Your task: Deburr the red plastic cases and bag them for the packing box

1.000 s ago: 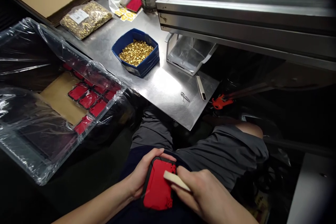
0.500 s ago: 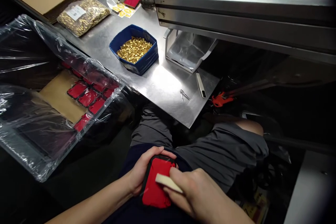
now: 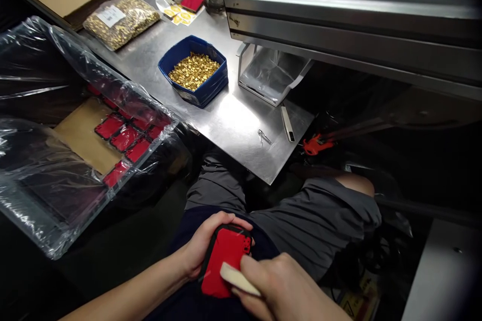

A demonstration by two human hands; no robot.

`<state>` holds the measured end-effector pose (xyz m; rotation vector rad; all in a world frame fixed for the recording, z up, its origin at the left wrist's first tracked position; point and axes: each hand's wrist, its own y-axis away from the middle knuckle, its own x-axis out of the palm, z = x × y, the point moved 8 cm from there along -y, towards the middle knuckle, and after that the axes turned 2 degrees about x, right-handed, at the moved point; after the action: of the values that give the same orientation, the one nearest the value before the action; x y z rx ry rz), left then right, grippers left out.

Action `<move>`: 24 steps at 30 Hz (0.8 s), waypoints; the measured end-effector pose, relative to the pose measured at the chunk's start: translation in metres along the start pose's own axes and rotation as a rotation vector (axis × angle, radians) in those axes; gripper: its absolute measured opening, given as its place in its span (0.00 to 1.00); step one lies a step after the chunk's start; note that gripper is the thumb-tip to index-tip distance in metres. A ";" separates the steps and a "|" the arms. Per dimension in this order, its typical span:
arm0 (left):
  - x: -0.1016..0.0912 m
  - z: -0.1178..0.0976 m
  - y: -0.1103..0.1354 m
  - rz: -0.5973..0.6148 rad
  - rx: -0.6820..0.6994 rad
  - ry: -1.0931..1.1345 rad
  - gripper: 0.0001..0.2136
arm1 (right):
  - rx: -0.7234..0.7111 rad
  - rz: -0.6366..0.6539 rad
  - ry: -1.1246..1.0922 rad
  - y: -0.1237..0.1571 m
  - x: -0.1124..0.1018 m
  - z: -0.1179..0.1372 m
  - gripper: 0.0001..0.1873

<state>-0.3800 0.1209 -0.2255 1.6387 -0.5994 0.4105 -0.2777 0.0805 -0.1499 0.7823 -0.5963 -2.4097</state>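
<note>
Lower right corner of the red case (image 3: 225, 248) hidden behind the right hand (image 3: 276, 281)

The left hand (image 3: 205, 243) grips a red-and-black case (image 3: 228, 256) over the lap; the right hand (image 3: 280, 281) pinches a cream strip (image 3: 241, 279) over its red face. On the metal surface (image 3: 241, 148), a small silver clipper (image 3: 264, 137) lies near the closest corner, a pale-handled tool (image 3: 287, 123) by the right edge, and a blue bin (image 3: 211, 91) of golden pieces (image 3: 195, 71) towards the left edge.
</note>
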 end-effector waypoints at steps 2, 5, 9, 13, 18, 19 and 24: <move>-0.001 -0.001 0.000 -0.016 0.009 -0.009 0.23 | 0.000 -0.029 0.004 0.000 -0.003 -0.001 0.07; -0.003 0.001 -0.001 -0.043 -0.026 0.026 0.24 | 0.039 -0.042 -0.049 0.001 -0.005 -0.005 0.06; -0.001 0.000 -0.001 -0.028 -0.016 0.013 0.23 | -0.006 -0.012 -0.014 0.000 -0.003 -0.001 0.07; -0.006 0.001 -0.001 -0.077 -0.032 0.008 0.24 | 0.023 -0.057 -0.048 -0.002 -0.009 -0.003 0.06; -0.001 0.000 -0.003 -0.028 -0.033 0.040 0.23 | 0.012 -0.032 -0.036 -0.003 -0.009 -0.002 0.07; -0.001 -0.001 -0.003 -0.039 -0.025 0.034 0.23 | 0.010 -0.045 -0.019 -0.003 -0.011 -0.001 0.07; -0.004 0.001 -0.004 -0.070 -0.051 0.020 0.24 | 0.055 -0.031 -0.084 -0.003 -0.011 -0.004 0.04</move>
<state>-0.3813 0.1204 -0.2312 1.5999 -0.5321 0.3575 -0.2686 0.0886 -0.1497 0.7205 -0.6905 -2.4738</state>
